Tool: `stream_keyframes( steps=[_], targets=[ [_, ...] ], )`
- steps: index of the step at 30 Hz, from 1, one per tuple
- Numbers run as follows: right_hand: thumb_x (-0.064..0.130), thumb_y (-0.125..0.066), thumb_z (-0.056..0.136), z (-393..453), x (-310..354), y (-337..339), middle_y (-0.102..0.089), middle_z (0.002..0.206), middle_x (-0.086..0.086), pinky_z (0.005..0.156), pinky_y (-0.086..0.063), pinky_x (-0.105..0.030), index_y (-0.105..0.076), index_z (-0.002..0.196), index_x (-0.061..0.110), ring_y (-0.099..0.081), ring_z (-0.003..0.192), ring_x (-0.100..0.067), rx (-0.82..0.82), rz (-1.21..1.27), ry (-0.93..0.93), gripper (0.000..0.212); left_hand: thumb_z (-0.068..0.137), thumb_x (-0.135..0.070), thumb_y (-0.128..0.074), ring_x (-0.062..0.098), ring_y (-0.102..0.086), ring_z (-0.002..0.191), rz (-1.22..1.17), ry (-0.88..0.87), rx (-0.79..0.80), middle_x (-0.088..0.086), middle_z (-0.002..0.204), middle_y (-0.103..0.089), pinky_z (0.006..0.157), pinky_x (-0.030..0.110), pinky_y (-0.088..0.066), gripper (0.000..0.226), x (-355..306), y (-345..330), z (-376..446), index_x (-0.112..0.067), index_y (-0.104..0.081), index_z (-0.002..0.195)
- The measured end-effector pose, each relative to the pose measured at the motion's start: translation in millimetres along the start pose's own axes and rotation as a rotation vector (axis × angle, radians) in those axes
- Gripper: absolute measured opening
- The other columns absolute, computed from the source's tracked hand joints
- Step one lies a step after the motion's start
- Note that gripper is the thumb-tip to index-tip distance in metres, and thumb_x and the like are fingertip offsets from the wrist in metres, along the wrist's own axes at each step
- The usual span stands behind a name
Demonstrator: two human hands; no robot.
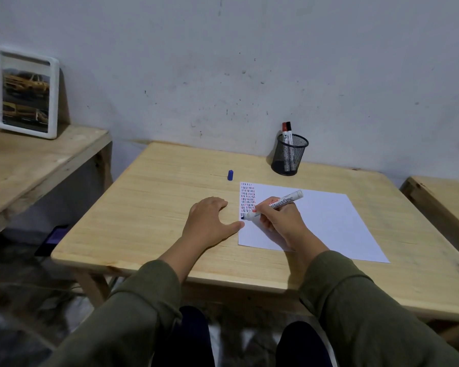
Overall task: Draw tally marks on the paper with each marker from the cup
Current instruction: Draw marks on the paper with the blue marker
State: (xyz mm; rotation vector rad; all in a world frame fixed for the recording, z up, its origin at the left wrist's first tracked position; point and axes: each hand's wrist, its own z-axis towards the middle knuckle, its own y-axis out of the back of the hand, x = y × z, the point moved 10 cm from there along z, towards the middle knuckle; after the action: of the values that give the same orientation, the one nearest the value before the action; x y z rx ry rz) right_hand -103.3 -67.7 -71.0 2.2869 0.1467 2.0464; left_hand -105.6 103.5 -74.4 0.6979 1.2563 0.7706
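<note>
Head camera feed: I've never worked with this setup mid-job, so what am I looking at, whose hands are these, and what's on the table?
There is one picture, from a camera on the person's head, looking down. No machine: two bare hands. The right hand holds a blue marker in a writing grip, tip on the paper, beside columns of tally marks. The left hand lies flat on the wooden table, thumb at the paper's edge. The blue cap lies apart. A mesh cup holds a red marker and a black marker.
</note>
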Motion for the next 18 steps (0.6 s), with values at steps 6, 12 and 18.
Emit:
stream_keyframes(
  steps=[6,12,18],
  targets=[
    [0.007,-0.061,0.085,0.4,0.2,7.8,-0.055,0.058,-0.005,0.046,-0.045,-0.019,-0.060,0.075,0.006,-0.051,0.048,-0.009,-0.069,0.135,-0.006,0.010,0.072,-0.059,-0.062,0.013,-0.042,0.129,0.002,0.007,0.013,-0.006,0.138,-0.050,0.111,0.034,-0.026,0.072,0.0,-0.6,0.3,-0.019,-0.050,0.130],
    [0.009,-0.063,0.083,14.2,12.5,23.0,-0.053,0.055,-0.003,0.041,-0.038,-0.018,-0.065,0.074,0.010,-0.046,0.044,-0.011,-0.130,0.204,0.019,0.009,0.076,-0.056,-0.060,0.011,-0.049,0.124,-0.086,0.060,-0.017,-0.006,0.132,-0.054,0.109,0.036,-0.033,0.063,3.8,3.1,10.8,-0.022,-0.050,0.129],
    [0.001,-0.061,0.082,42.3,30.7,28.0,-0.054,0.053,-0.002,0.039,-0.033,-0.019,-0.063,0.093,0.012,-0.045,0.040,-0.009,-0.097,0.377,0.027,0.016,0.087,-0.026,-0.058,0.013,-0.056,0.117,-0.222,0.074,-0.113,0.000,0.138,-0.047,0.094,0.025,-0.041,0.048,-3.9,24.2,52.0,-0.025,-0.045,0.133]
  ],
)
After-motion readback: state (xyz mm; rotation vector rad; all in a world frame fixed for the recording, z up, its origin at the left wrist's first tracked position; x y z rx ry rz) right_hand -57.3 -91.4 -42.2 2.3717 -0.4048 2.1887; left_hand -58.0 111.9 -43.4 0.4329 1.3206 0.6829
